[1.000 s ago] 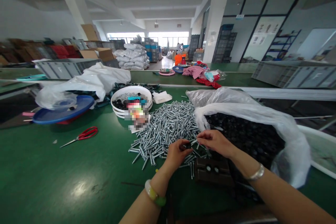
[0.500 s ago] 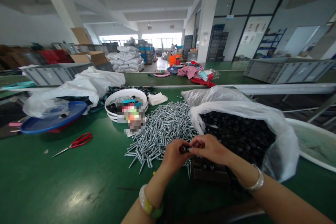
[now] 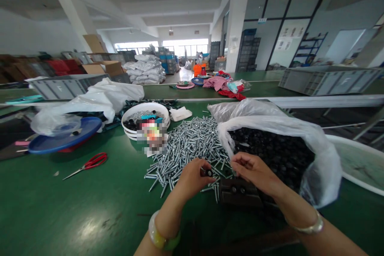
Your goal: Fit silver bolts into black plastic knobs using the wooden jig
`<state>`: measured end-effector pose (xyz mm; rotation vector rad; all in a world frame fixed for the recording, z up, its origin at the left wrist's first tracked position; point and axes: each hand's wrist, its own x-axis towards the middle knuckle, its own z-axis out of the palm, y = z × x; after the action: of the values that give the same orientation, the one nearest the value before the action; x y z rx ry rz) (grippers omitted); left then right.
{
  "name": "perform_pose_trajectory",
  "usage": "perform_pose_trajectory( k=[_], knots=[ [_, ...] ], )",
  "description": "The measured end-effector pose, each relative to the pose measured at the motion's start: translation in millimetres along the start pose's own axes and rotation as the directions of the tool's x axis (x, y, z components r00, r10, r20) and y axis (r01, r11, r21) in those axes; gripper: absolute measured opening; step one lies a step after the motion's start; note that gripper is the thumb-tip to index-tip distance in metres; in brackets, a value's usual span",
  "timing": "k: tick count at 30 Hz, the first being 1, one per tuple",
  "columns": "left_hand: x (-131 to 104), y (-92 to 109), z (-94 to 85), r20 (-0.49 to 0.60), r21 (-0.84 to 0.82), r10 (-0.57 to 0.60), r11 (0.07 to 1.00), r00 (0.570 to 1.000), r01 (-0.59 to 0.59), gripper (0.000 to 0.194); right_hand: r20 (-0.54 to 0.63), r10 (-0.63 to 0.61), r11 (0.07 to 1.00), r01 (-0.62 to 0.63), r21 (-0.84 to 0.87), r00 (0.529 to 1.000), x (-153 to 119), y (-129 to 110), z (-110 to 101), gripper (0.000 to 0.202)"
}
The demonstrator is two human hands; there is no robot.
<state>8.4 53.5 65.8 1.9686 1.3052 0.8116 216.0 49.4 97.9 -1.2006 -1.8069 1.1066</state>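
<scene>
Beside bolt pile (image 3: 190,140), L hand (image 3: 191,179) fingers grip sm. blk pc. (image 3: 209,173); R hand (image 3: 257,173) fingers' state: can't tell.

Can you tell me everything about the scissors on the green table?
The scissors have two red handle loops, which look like plastic, and thin, silvery blades that look like metal. The blades seem closed, with their tips pointing left and a bit toward the person. They lie flat on the green table, left of the pile of screws and nearer than the blue tray. Only the table seems to touch them. Any writing is too small to see.
</scene>
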Motion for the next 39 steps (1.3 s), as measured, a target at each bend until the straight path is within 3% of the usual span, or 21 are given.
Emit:
perform_pose_trajectory(
  k=[3,5,10,14,18,22,25,28,33,36,39],
  knots=[
    [-3,1,2.0,0.185,-0.059,0.035,0.998,0.982,-0.024,0.024,-0.055,0.057,0.998,-0.056,0.012,0.997,-13,8,-10,0.033],
    [-4,3,8.4,0.220,-0.075,0.035,0.997,0.975,-0.019,0.023,-0.076,0.091,0.996,-0.091,0.000,0.993,-20,15,-16,0.035],
    [-4,9,23.2,0.214,-0.142,0.010,0.990,0.977,0.021,0.025,-0.122,0.157,0.988,-0.156,0.014,0.980,-35,34,-25,0.036],
    [-5,16,30.2,0.131,-0.017,0.065,0.998,0.989,-0.063,0.023,-0.157,0.192,0.981,-0.190,0.030,0.969,-44,46,-32,0.036],
    [-5,18,35.7,0.114,-0.011,0.062,0.998,0.992,-0.061,0.021,-0.258,0.209,0.977,-0.214,0.010,0.943,-47,52,-44,0.036],
    [-5,16,36.8,0.118,-0.104,0.057,0.994,0.991,-0.044,0.013,-0.405,0.170,0.964,-0.238,-0.122,0.898,-41,56,-59,0.033],
    [-5,15,35.8,0.138,-0.199,0.087,0.978,0.987,-0.059,0.019,-0.425,0.105,0.946,-0.222,-0.235,0.899,-37,61,-67,0.034],
    [-5,13,34.1,0.175,-0.186,0.098,0.980,0.980,-0.065,0.031,-0.425,0.044,0.928,-0.194,-0.317,0.904,-34,69,-73,0.035],
    [-2,8,28.3,0.169,-0.101,0.049,0.994,0.984,-0.032,0.024,-0.482,0.028,0.885,-0.246,-0.396,0.876,-32,82,-84,0.033],
    [-2,10,26.9,0.143,-0.006,0.062,0.998,0.988,-0.062,0.021,-0.438,0.025,0.816,-0.272,-0.510,0.899,-26,88,-91,0.028],
    [-3,16,30.1,0.157,0.014,0.075,0.997,0.985,-0.078,0.020,-0.332,0.048,0.660,-0.280,-0.698,0.942,-12,90,-93,0.028]
  ],
)
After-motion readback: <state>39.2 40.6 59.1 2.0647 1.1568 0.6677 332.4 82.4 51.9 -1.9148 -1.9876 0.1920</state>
